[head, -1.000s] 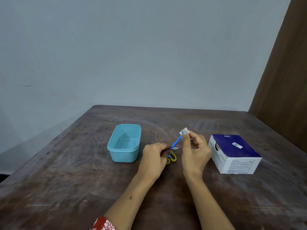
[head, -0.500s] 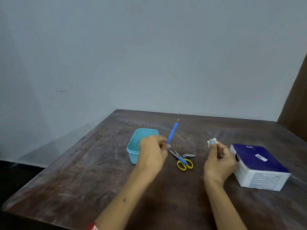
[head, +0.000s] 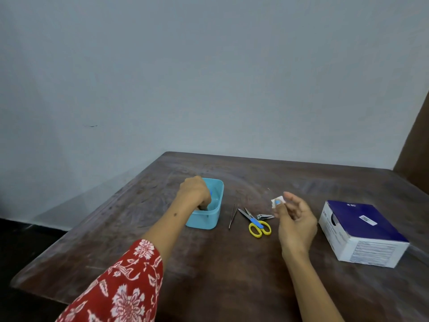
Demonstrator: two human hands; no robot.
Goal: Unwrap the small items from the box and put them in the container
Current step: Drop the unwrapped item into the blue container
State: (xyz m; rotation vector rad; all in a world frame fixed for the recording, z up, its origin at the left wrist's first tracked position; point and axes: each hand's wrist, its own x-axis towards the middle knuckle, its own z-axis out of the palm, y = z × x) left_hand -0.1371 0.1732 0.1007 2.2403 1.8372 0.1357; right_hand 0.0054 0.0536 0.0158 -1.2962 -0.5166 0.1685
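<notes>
The left hand (head: 195, 191) reached down into the teal container (head: 206, 219), fingers curled on a small blue item (head: 210, 193), likely to set it inside. The right hand (head: 294, 219) pinched the white wrapper (head: 277, 202) above the desk (head: 232, 275), apparently to keep it clear. The box (head: 362, 233) stood at the right, its small print unreadable. Scissors (head: 255, 223), tweezers (head: 233, 216) and a nail clipper (head: 265, 216) lay between container and box.
</notes>
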